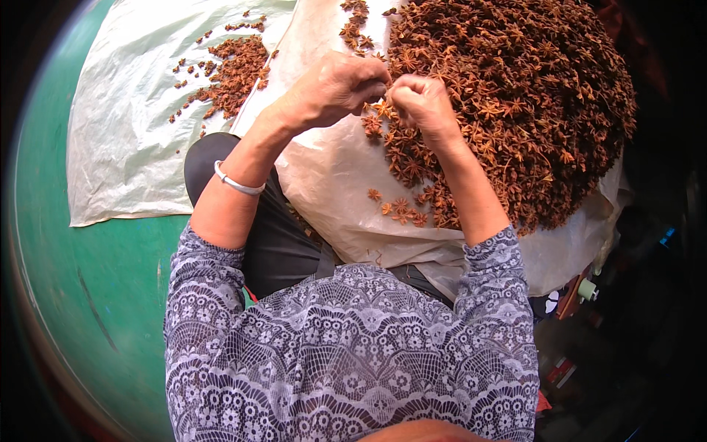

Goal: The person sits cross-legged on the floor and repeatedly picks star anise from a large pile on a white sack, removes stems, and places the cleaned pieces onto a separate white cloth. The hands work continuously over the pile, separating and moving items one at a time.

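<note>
My left hand (348, 85) and my right hand (425, 108) meet fingertip to fingertip at the left edge of a large heap of dried star anise (525, 105). Both have their fingers curled in a pinch. Whatever may be between the fingertips is too small and hidden to make out. Just below the hands, a few star anise pods (373, 126) lie on a pale plastic sheet (326, 182). Further down, more loose pods (401, 207) rest on this sheet beside the heap.
On the left, a smaller pile of star anise (240, 72) with scattered bits lies on a whitish plastic sheet (127, 138), spread over a green surface (127, 276). My bent knee (207, 157) is between the two sheets. A pale green spool-like object (587, 289) sits at lower right.
</note>
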The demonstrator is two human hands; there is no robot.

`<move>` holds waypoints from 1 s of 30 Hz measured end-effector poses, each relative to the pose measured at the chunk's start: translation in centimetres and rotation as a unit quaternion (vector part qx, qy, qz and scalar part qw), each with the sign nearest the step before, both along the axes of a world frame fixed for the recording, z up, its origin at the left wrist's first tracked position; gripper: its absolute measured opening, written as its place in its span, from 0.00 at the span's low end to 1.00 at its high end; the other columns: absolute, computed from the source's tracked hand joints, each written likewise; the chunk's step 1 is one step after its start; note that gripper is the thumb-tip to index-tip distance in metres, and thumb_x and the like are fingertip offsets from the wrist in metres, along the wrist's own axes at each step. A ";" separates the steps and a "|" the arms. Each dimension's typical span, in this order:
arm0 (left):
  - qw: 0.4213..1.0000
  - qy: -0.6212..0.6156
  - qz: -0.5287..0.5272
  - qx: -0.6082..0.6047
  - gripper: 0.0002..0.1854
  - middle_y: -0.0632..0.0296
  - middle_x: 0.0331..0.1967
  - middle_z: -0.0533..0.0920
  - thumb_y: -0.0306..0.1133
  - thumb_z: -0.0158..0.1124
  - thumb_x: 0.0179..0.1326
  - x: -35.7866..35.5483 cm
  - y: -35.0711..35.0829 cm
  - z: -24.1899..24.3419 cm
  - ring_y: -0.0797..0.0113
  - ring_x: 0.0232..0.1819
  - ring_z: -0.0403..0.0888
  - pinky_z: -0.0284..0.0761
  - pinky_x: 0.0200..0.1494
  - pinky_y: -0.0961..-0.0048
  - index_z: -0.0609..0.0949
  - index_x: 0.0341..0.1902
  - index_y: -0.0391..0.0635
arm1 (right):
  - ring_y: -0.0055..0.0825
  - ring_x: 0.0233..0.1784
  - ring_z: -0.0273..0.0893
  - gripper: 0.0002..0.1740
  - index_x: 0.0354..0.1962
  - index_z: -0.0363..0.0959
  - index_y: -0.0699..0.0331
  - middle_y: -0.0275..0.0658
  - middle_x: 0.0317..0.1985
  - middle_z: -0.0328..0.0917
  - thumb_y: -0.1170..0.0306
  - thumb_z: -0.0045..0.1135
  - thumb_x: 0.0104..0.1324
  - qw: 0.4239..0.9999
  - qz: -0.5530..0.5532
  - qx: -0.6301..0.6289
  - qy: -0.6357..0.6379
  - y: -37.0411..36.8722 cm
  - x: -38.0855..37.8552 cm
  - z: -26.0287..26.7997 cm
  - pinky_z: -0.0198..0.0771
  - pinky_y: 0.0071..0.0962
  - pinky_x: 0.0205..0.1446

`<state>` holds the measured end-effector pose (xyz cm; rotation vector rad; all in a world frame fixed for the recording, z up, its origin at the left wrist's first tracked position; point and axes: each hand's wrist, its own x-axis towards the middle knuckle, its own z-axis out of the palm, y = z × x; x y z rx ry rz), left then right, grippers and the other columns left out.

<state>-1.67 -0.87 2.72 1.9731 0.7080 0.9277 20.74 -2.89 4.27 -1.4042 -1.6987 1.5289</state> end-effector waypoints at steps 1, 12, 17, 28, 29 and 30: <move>0.991 0.041 0.053 0.112 0.08 0.58 0.27 0.86 0.30 0.67 0.67 -0.6 0.2 -0.3 0.66 0.28 0.86 0.82 0.32 0.70 0.84 0.46 0.40 | 0.15 0.22 0.78 0.14 0.26 0.79 0.65 0.32 0.21 0.80 0.64 0.61 0.68 0.993 0.050 -0.102 0.033 0.1 0.6 0.2 0.72 0.19 0.27; 0.915 0.278 0.258 0.138 0.10 0.54 0.36 0.88 0.29 0.59 0.64 0.5 4.9 -3.6 0.50 0.40 0.87 0.82 0.41 0.53 0.88 0.42 0.49 | 0.31 0.36 0.87 0.12 0.49 0.86 0.54 0.38 0.40 0.89 0.70 0.56 0.73 0.802 0.127 0.393 -0.431 5.7 -1.8 0.2 0.86 0.34 0.42; 0.917 0.241 0.293 0.120 0.10 0.46 0.34 0.86 0.26 0.55 0.62 4.2 6.2 -7.9 0.51 0.37 0.87 0.82 0.40 0.55 0.86 0.37 0.40 | 0.32 0.43 0.88 0.12 0.50 0.85 0.52 0.34 0.47 0.88 0.66 0.55 0.75 0.752 0.036 0.487 -0.443 9.4 -1.1 -4.1 0.86 0.34 0.47; 0.927 0.253 0.251 0.119 0.08 0.42 0.34 0.85 0.25 0.53 0.61 1.9 5.0 -5.7 0.44 0.38 0.87 0.81 0.40 0.48 0.82 0.34 0.37 | 0.30 0.48 0.78 0.16 0.51 0.84 0.56 0.38 0.47 0.84 0.76 0.51 0.72 0.658 0.153 0.473 -0.566 1.7 0.6 -2.1 0.72 0.33 0.49; 0.929 0.248 0.250 0.116 0.07 0.43 0.35 0.85 0.27 0.57 0.62 2.1 5.0 -6.3 0.44 0.41 0.86 0.80 0.42 0.49 0.82 0.38 0.38 | 0.31 0.51 0.78 0.17 0.50 0.84 0.55 0.38 0.44 0.83 0.78 0.53 0.69 0.684 0.142 0.469 -0.541 0.5 0.4 -2.2 0.71 0.35 0.53; 0.930 0.247 0.250 0.110 0.08 0.44 0.37 0.85 0.28 0.60 0.62 1.9 4.0 -6.2 0.43 0.43 0.85 0.80 0.45 0.50 0.82 0.43 0.39 | 0.30 0.52 0.78 0.16 0.50 0.85 0.53 0.37 0.47 0.84 0.75 0.56 0.68 0.680 0.142 0.489 -0.528 -0.2 0.5 -2.3 0.70 0.36 0.54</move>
